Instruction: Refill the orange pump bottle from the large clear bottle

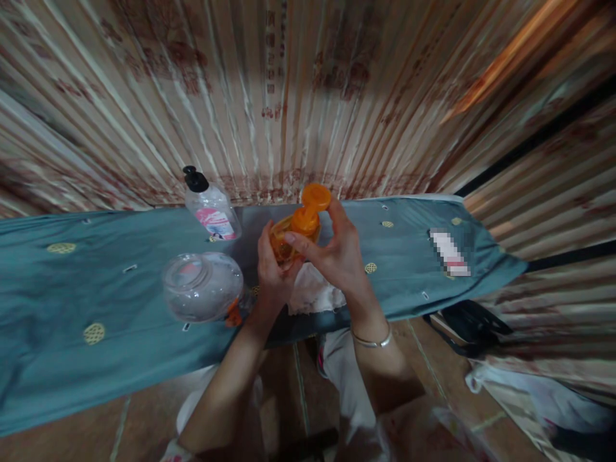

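Observation:
An orange pump bottle is held over the table between my two hands, its wide pump head at the top. My left hand is wrapped around the see-through amber body from the left and below. On the other side, my right hand grips the bottle's upper part, thumb across the front by the collar and fingers behind the pump head. A crumpled white cloth lies under my hands, partly hidden by them.
A clear bottle with a black pump stands back left. Nearer is a large clear plastic container with an orange part beside it. A pixelated item lies right on the teal tablecloth. Pleated curtains hang behind; a black bag sits below right.

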`<state>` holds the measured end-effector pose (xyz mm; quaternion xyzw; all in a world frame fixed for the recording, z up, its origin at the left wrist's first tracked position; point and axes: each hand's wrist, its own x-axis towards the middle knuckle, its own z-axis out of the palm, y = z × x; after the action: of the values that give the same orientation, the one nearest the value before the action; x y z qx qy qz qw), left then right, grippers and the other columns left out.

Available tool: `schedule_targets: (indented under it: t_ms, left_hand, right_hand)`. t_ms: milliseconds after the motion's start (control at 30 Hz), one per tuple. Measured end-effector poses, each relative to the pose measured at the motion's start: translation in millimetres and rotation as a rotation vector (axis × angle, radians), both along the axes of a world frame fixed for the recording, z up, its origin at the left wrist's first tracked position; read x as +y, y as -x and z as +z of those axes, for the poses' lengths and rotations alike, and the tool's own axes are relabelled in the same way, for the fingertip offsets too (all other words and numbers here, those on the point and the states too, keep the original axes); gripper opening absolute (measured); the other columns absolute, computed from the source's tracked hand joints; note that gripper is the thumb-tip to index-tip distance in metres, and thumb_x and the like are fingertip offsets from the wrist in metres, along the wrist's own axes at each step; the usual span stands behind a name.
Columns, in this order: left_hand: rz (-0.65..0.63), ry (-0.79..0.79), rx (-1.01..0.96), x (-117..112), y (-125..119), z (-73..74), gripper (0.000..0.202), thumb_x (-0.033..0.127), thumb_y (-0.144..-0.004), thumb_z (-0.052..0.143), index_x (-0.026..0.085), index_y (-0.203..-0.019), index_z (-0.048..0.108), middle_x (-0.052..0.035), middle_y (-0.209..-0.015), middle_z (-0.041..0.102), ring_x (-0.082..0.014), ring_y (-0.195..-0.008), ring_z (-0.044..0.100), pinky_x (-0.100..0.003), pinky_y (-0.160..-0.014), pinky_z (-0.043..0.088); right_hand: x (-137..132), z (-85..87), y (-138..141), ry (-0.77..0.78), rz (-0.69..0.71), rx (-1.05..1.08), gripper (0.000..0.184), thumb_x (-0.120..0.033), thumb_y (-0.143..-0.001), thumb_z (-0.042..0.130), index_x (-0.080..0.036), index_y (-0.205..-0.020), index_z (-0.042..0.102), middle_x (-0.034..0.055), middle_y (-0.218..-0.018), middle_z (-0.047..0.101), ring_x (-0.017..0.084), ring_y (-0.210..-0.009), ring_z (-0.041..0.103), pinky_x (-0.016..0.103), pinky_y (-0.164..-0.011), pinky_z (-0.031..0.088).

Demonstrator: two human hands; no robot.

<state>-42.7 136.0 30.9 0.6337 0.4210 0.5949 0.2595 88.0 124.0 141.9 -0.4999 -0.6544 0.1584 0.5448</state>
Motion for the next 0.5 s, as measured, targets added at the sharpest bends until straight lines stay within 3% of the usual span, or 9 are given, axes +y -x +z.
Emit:
schedule_targets:
  t_ms: [133,300,500]
  left_hand:
    - [0.014,-0.057,0.015,-0.4,0.1,0.2,0.087,0.056,-0.087,0.076,0.018,-0.155,0.038,-0.0217,-0.146,0.055,-0.0330,-0.136,0.058,-0.047,-0.111,0.050]
    - [0.014,-0.023,-0.004,-1.6,-2.4,0.4,0.088,0.056,-0.087,0.075,0.018,-0.157,0.037,-0.0217,-0.148,0.054,-0.0346,-0.136,0.058,-0.050,-0.111,0.051]
    - [0.007,-0.021,-0.028,-2.7,-3.7,-0.6,0.085,0.053,-0.089,0.074,0.018,-0.157,0.036,-0.0219,-0.149,0.053,-0.0345,-0.135,0.059,-0.049,-0.109,0.053]
  right_hand:
    - [2.1,-2.6,0.2,-0.009,-0.070,0.031,0.047,-0.060,-0.076,0.082,-0.025,-0.103,0.066,0.0112,-0.130,0.069,0.030,-0.127,0.063,0.053,-0.115,0.049]
    - [-1.5,1.4,-3.1,-0.029,0.015,-0.043,0.035,-0.051,-0.086,0.074,-0.025,-0.109,0.068,0.0100,-0.138,0.067,0.027,-0.132,0.061,0.050,-0.119,0.047]
    - [0.3,-2.8,-2.2,-0.039,-0.034,-0.011,0.052,-0.054,-0.079,0.082,-0.024,-0.118,0.066,0.0114,-0.135,0.068,0.030,-0.132,0.061,0.057,-0.120,0.044]
